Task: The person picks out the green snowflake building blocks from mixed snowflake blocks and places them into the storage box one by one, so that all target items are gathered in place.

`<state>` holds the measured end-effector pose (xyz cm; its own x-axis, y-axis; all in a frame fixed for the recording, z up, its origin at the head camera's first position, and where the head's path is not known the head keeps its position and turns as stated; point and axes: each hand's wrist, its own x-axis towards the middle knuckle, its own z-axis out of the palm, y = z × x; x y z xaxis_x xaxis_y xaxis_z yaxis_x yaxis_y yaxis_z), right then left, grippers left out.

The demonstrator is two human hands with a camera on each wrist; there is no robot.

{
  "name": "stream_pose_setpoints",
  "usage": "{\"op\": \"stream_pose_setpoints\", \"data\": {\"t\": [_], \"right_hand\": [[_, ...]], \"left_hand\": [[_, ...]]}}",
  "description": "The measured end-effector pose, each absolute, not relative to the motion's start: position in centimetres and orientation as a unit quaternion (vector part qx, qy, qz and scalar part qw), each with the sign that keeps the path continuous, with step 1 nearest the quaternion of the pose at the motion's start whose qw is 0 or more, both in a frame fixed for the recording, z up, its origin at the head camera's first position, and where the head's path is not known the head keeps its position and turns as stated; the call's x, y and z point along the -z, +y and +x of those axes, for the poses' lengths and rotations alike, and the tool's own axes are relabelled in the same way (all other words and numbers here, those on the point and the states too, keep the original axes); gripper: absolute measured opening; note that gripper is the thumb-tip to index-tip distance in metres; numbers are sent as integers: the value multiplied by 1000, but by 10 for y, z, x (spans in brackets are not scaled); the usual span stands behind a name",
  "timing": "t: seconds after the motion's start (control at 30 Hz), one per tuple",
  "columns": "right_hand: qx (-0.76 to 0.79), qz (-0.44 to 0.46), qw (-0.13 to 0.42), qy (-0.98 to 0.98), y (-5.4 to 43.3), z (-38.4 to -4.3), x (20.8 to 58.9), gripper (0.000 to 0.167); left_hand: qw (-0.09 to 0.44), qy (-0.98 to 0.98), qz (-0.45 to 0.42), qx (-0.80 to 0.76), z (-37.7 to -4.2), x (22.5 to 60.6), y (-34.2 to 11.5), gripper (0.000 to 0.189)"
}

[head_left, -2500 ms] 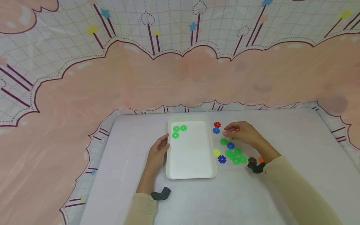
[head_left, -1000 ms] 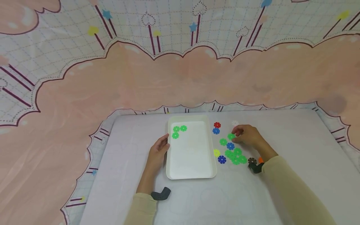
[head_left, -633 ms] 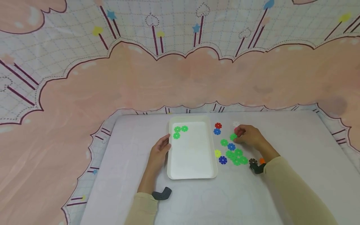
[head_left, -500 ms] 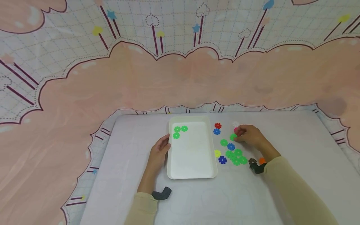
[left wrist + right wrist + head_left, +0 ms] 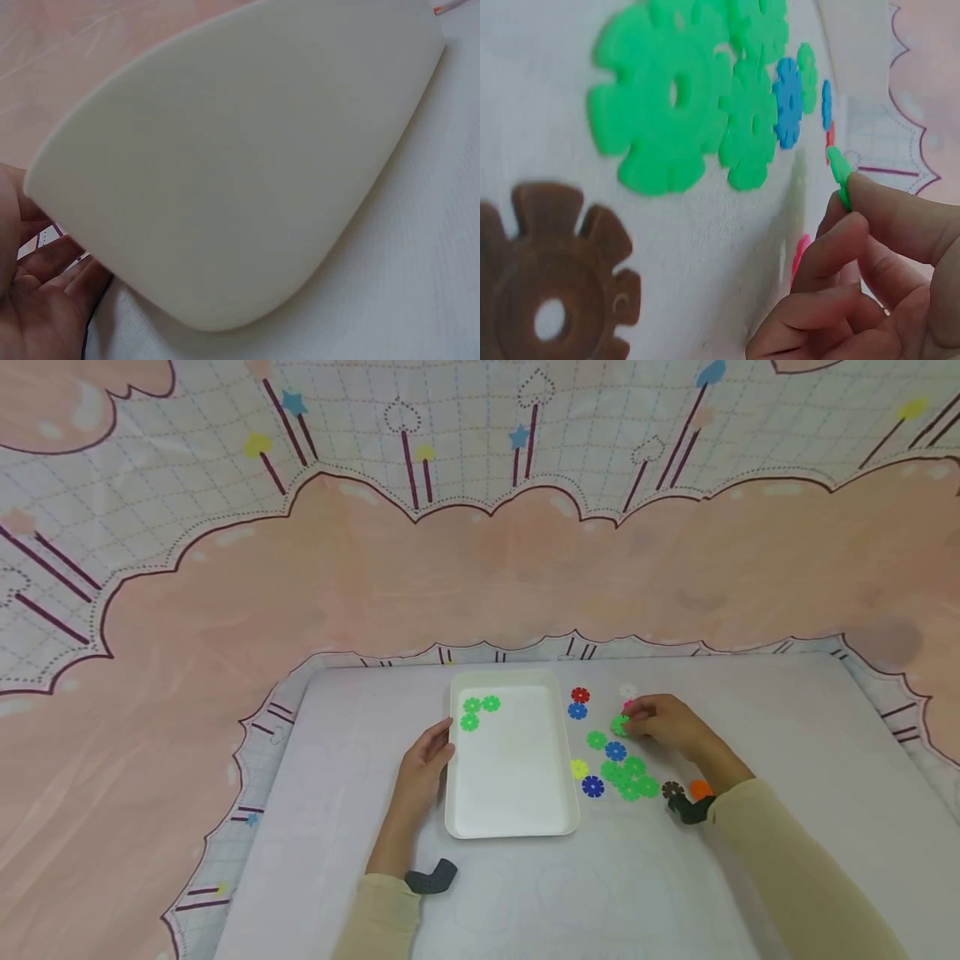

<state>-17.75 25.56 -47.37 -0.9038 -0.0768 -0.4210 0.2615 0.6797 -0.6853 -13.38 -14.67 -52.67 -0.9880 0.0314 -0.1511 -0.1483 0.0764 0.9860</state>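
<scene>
My left hand [image 5: 420, 768] holds the left edge of a shallow white tray [image 5: 512, 827], with thumb and fingers at its rim. The tray wall [image 5: 247, 172] hides those fingertips in the left wrist view. Three green snowflake discs [image 5: 469, 722] lie in the tray's upper left. Right of the tray, my right hand [image 5: 663, 725] pinches another green snowflake disc between thumb and index finger. In the right wrist view this disc [image 5: 840, 176] appears edge-on, tilted up. A pink disc [image 5: 800, 255] shows just behind the curled fingers.
Loose snowflake discs lie between tray and right arm: a green cluster [image 5: 630, 777], several blue ones including a dark blue disc [image 5: 592, 787], yellow [image 5: 580, 769], red [image 5: 580, 695], white [image 5: 627, 691], brown [image 5: 672, 790] and orange [image 5: 701, 790]. A pale cloth [image 5: 495, 893] covers the table.
My right hand has let go of the pink disc, lowered to the nearby green one and now grips it, tilting it. The left hand stays at the tray edge.
</scene>
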Motion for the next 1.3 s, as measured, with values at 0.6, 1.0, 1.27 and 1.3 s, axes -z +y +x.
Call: {"op": "stream_pose_setpoints", "data": {"t": [0.6, 1.0, 1.27, 1.3], "right_hand": [[474, 49, 244, 844, 229, -176, 464, 30], [497, 43, 239, 833, 195, -186, 457, 25], [504, 47, 232, 831, 166, -196, 451, 23], [504, 46, 233, 830, 162, -197, 450, 23]], "left_hand": [[69, 728, -40, -681, -135, 526, -147, 43], [70, 729, -42, -680, -134, 526, -146, 43], [70, 725, -43, -684, -134, 527, -146, 43], [70, 725, -43, -683, -134, 527, -146, 43]]}}
